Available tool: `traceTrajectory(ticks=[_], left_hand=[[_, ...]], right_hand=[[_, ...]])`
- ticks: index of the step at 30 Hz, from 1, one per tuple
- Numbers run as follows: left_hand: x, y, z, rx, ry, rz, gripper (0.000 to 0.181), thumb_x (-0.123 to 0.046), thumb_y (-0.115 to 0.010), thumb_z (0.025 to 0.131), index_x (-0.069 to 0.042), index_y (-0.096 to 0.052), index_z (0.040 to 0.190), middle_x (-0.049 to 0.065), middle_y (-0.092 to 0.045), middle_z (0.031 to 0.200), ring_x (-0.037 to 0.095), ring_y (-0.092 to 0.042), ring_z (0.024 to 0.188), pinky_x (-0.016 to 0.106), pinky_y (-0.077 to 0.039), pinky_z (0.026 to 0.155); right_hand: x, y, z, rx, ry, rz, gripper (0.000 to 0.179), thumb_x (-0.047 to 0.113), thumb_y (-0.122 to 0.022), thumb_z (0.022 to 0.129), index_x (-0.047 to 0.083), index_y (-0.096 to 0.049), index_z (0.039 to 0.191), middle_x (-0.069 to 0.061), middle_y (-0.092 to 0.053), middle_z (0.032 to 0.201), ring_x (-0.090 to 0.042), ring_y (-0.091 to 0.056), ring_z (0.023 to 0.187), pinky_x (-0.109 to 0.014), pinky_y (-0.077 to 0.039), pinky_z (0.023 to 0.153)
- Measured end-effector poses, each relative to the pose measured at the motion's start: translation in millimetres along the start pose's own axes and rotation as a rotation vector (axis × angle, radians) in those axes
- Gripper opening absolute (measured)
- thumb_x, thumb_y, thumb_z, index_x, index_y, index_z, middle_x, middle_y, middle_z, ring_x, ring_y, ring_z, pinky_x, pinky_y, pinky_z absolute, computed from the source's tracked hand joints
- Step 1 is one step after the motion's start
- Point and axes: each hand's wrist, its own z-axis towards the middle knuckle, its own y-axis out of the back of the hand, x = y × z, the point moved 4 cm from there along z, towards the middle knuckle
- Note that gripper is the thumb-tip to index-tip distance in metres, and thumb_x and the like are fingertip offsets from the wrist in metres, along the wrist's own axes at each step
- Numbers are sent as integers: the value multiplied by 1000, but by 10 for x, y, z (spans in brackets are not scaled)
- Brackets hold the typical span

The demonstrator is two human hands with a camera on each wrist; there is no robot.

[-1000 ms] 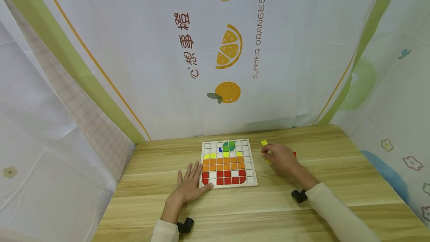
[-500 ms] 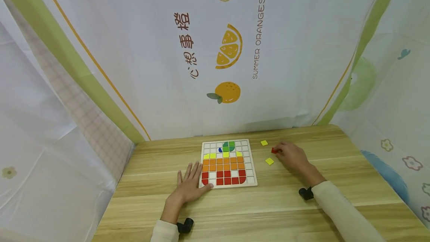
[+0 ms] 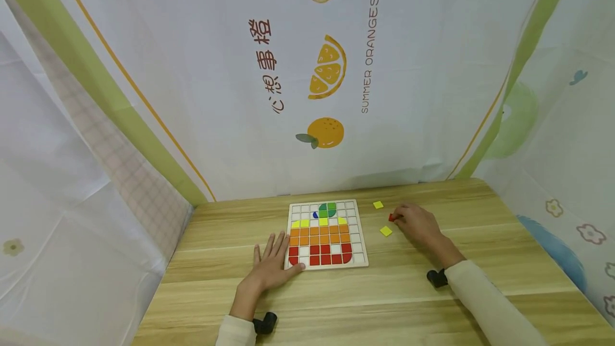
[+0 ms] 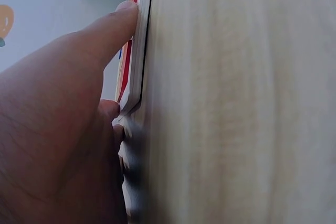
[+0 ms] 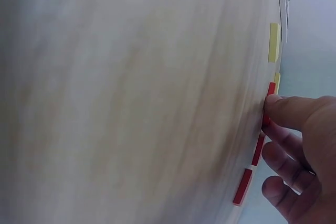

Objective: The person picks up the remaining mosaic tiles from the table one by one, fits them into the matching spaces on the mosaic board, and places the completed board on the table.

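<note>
A pale square grid board (image 3: 357, 239) lies on the table, partly filled with red, orange, yellow, green and blue tiles. My left hand (image 3: 270, 270) rests at its left side with fingers spread; the thumb (image 4: 113, 27) touches the board's near edge in the left wrist view. Right of the board, my right hand (image 3: 419, 224) pinches a small red tile (image 3: 391, 218) between thumb and finger, at the tabletop. Two yellow tiles (image 3: 386, 231) lie between that hand and the board. Two more red tiles (image 5: 242, 187) show below the fingers in the right wrist view.
The wood-grain table (image 3: 336, 308) runs back to a white curtain (image 3: 216, 95) printed with oranges. Patterned cloth (image 3: 552, 175) hangs at the right side. A black wrist device (image 3: 265, 323) sits by the left cuff, and another (image 3: 436, 278) by the right one.
My right hand has moved right from beside the yellow tiles and now pinches a red tile, uncovering the nearer yellow one. The left hand and board have stayed put.
</note>
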Motion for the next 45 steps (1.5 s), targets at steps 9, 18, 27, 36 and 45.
traceTrajectory(ticks=[9,18,27,36,45], left_hand=[[-119,104,-92,8,-42,-53,107,-76,-55,97,-9,-17,172,15,-10,181,43,2,167,76,15,124],[-120,113,-68,38,1,-11,104,-71,-58,98,-12,-17,172,11,-8,181,39,1,168,74,12,127],[-90,88,-54,12,-23,-39,105,-73,-58,96,-11,-19,172,13,-11,181,41,0,168,74,13,126],[-83,97,-86,6,-37,-50,106,-76,-55,96,-11,-18,172,14,-10,181,42,0,167,76,14,124],[20,-2,16,3,-2,1,104,-74,-58,96,-17,-18,173,4,-8,181,34,1,169,71,12,128]], right_hand=[[-6,2,0,-11,-3,-8,6,10,-78,95,14,-81,98,-5,-76,107,-29,-74,93,-46,-61,72],[-34,-5,15,-5,-14,-7,6,12,-79,93,14,-82,98,-6,-77,105,-29,-73,91,-46,-61,70],[48,20,17,-35,13,25,7,10,-79,92,16,-83,95,-3,-78,103,-26,-73,87,-41,-59,67],[265,-37,53,-46,66,31,6,12,-82,89,17,-82,93,-5,-80,102,-28,-75,93,-41,-61,70],[598,-74,72,-22,73,85,6,16,-87,89,16,-82,92,-2,-77,100,-20,-70,87,-30,-54,63]])
